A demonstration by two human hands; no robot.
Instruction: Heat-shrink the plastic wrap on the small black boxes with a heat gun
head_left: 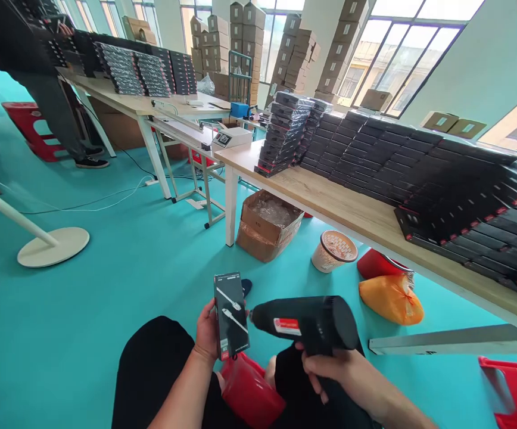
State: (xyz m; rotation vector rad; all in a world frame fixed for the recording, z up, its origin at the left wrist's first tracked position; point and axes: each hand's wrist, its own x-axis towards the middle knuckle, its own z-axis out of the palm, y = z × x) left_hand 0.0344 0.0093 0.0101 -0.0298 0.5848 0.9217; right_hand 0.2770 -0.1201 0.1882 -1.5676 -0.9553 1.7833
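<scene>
Black cable box held upright, heat gun aimed at its side.

The left hand grips the box from behind along its left edge, long axis near vertical and printed face toward the camera, low in the middle above the person's lap. The right hand is closed round the gun's handle. The barrel lies level and its nozzle points left, just beside the box's right edge. A red stool sits beneath. Beyond, an orange bag, a paper cup and an open carton stand by the wooden table.
</scene>
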